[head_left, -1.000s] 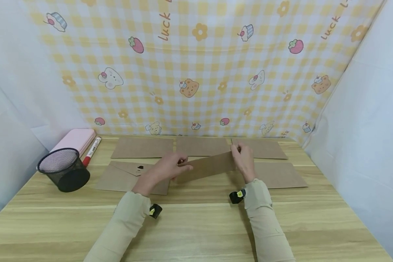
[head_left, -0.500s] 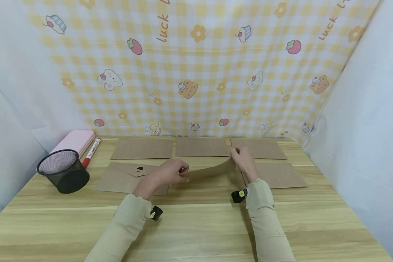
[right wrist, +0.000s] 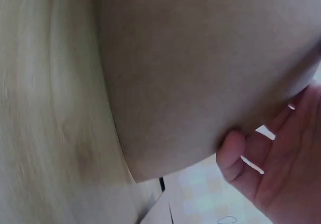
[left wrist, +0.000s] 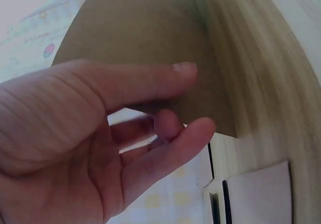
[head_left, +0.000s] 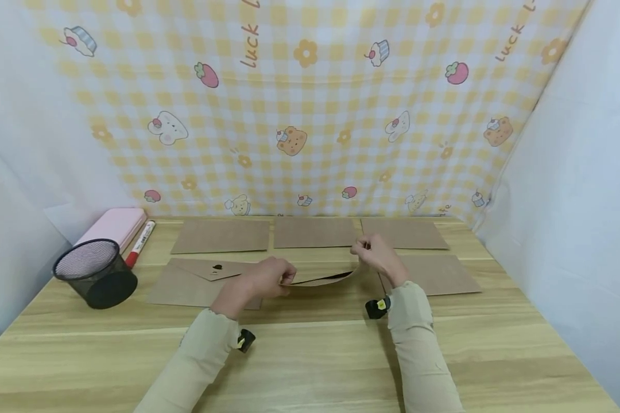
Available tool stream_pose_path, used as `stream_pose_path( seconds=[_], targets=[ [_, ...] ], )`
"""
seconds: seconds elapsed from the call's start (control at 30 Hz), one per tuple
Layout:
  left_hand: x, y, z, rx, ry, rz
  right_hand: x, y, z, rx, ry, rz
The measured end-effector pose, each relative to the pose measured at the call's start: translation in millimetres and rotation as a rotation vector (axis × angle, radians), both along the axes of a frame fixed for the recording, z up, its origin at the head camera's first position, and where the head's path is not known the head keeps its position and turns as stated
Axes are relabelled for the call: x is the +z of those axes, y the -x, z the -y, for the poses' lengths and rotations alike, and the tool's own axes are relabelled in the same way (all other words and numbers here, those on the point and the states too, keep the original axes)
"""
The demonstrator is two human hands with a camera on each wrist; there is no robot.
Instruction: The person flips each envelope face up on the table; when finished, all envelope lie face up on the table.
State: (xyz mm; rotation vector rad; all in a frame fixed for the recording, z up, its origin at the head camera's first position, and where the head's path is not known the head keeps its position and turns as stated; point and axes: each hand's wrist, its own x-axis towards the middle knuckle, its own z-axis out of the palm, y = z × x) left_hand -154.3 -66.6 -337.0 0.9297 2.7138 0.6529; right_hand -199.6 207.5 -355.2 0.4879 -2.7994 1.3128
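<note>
The left hand [head_left: 263, 279] and right hand [head_left: 379, 258] are pinching the brown envelope [right wrist: 185, 78] endwise. It's sagging lengthwise between them.

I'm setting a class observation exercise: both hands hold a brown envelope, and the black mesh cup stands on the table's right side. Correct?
No: the head view shows the black mesh cup on the left of the table. The left hand and right hand do hold a brown envelope.
</note>
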Motion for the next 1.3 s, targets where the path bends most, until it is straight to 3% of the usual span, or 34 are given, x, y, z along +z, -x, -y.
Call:
stream_pose_path(
  seconds=[0.2,0.57,0.87,1.1,1.3],
  targets=[
    [-3.8,0.9,0.1,0.099,0.03,-0.01,0.9,-3.5,-1.3,0.085,0.05,0.078],
    [-6.4,5.6,1.0,0.155,-0.01,-0.011,4.8,-4.6,2.7,0.119,-0.022,0.15],
    [-13.8,7.8,-0.5,0.036,0.044,0.068,-2.6,-3.7,2.8,0.131,-0.134,0.075],
    [-14.0,6.8,-5.1,0.061,0.05,0.1,-6.8,-3.1,3.4,0.071,-0.154,0.071],
    [-13.9,3.3,-11.3,0.007,0.056,0.097,-9.5,-1.1,4.1,0.062,-0.188,0.094]
  ],
)
